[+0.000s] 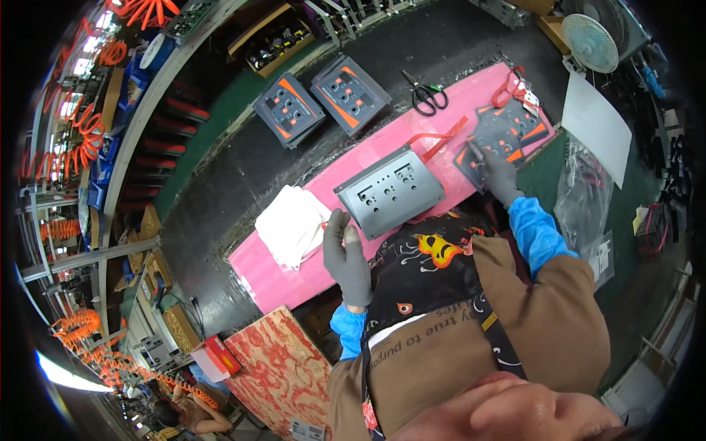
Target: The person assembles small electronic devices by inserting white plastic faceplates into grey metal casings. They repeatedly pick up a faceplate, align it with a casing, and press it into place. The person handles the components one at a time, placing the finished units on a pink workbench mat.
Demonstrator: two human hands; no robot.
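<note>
Left hand [347, 259], grey-gloved, lies flat and open with fingers spread on the pink mat [294, 275], just below the near corner of a grey metal panel [390, 191] with punched holes; it grips nothing. Right hand [498, 173], also grey-gloved with a blue sleeve cover behind it, presses its fingertips down on a dark sticker sheet with orange trim [507, 136] lying at the mat's right end; whether it pinches the sheet's edge cannot be told. The metal panel sits mid-mat, between the two hands. A red strip [441, 140] runs from the panel toward the sticker sheets. A folded white cloth [290, 224] lies on the mat just left of the left hand. Black scissors [425, 95] rest at the mat's far edge. The mat covers a dark table [220, 169]; two grey panels with orange markings [323, 103] lie side by side on the bare part beyond it. To the right, a white sheet [596, 125] and clear plastic bags [581, 195]. A white fan [590, 42] stands at the far right. Orange coiled hoses [81, 128] hang along the shelving on the left.
</note>
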